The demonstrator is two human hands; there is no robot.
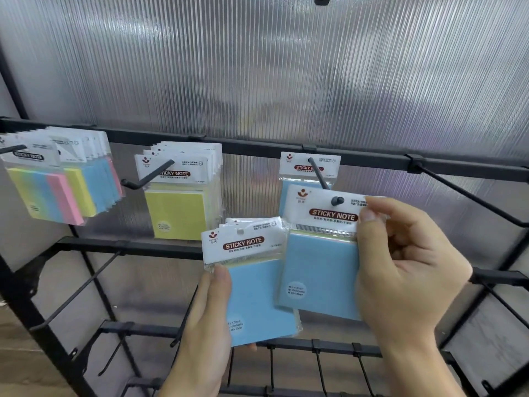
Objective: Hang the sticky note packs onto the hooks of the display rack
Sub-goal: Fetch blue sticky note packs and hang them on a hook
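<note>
My right hand (406,270) grips a blue sticky note pack (320,265) by its right side; the pack's header hole sits over the tip of a black hook (337,200). Behind it, one blue pack (309,167) hangs further back on the same hook. My left hand (211,319) holds a small stack of blue packs (252,293) below and to the left, thumb on the front pack. Yellow packs (179,193) fill the middle hook, and multicoloured packs (57,179) fill the left hook.
The black rack's top rail (249,146) runs across, with a bare hook (469,196) at the right. Lower rails (128,247) carry several bare hooks pointing toward me. A ribbed translucent panel (286,67) backs the rack.
</note>
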